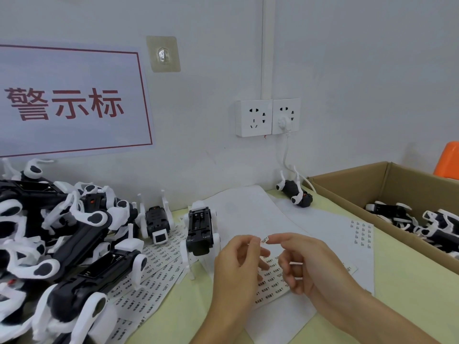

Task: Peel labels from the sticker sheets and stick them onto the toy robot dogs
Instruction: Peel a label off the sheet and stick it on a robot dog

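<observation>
A small label (pixel 264 239) is pinched between the two hands, above the sticker sheet (pixel 272 276).

The left hand (pixel 238 266) and right hand (pixel 305 264) each hold one end of it with fingertips. An upside-down toy dog (pixel 200 232) stands just beside them. The cardboard box (pixel 347 184) at right holds several black-and-white dogs (pixel 432 225); more are piled (pixel 49 232) at left.

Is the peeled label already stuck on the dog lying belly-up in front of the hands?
No: the label is held between the fingertips of both hands above the sticker sheet, apart from the belly-up dog.
</observation>
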Tool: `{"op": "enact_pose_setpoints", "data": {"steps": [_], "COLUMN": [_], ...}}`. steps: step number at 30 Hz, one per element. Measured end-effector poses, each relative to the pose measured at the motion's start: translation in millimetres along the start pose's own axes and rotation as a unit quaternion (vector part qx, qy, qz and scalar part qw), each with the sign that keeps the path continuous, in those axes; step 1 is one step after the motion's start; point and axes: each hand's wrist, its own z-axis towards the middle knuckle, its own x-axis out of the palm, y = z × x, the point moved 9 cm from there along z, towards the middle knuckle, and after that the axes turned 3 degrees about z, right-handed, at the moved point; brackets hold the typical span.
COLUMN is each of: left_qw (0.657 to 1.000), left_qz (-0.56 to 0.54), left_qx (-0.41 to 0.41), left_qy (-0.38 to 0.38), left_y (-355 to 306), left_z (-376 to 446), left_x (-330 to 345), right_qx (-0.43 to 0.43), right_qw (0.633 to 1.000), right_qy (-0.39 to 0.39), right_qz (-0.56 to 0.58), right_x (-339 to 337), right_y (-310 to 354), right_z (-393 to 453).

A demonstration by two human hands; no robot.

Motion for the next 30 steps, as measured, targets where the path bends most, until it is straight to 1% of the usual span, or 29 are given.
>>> {"op": "enact_pose_setpoints", "data": {"steps": [4, 11, 16, 20, 25, 29, 30], "left_qw": [1.000, 1.000, 1.000, 1.000, 0.998, 0.996, 0.997], "left_qz": [-0.009, -0.013, -0.008, 0.008, 0.055, 0.079, 0.076], "left_qx": [0.000, 0.002, 0.002, 0.008, 0.018, 0.032, 0.030], "left_qy": [0.017, 0.012, 0.023, 0.018, 0.018, 0.017, 0.016], "left_y": [-2, -1, -1, -1, 0, -2, -1], "left_z": [0, 0, -1, -1, -2, -2, -2], "left_x": [1, 0, 2, 1, 4, 6, 5], "right_qx": [-0.002, -0.014, -0.012, -0.018, -0.062, -0.137, -0.139], "right_qw": [1.000, 0.999, 0.998, 0.994, 0.974, 0.938, 0.939], "right_qy": [0.002, -0.013, -0.014, -0.030, -0.083, -0.127, -0.126], "right_qz": [-0.015, -0.041, -0.053, -0.100, -0.200, -0.292, -0.290], "right_x": [1, -1, 0, -3, -11, -15, -15], "right_y": [-1, 2, 2, 2, 10, 25, 26], "right_z": [1, 0, 0, 0, -3, -7, -7]}}
